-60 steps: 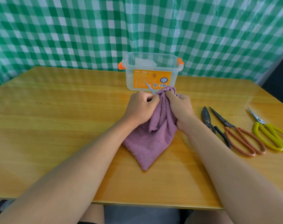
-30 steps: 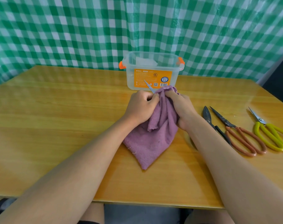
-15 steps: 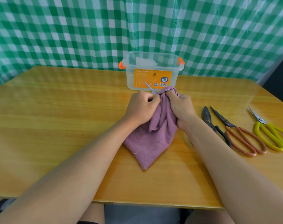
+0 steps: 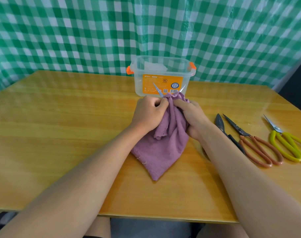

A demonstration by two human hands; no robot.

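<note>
Left hand (image 4: pixel 148 114), purple cloth (image 4: pixel 163 146) hide most of blade (image 4: pixel 158 91); tip shows

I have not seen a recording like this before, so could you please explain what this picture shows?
There is no machine here. A person wears a wide-angle camera on the head, and it looks forward and down, so you see their own bare arms reaching into the picture.

The left hand is curled round a thin metal blade. Only the blade's pointed tip sticks out, so the rest of the tool is hidden. The right hand grips a purple cloth, which is bunched against the blade while its lower corner lies on the wooden table.

Behind the hands stands a clear plastic box with an orange label. To the right lie three pairs of scissors: black scissors, red-handled scissors and yellow-handled scissors. A green checked curtain hangs behind the table.
</note>
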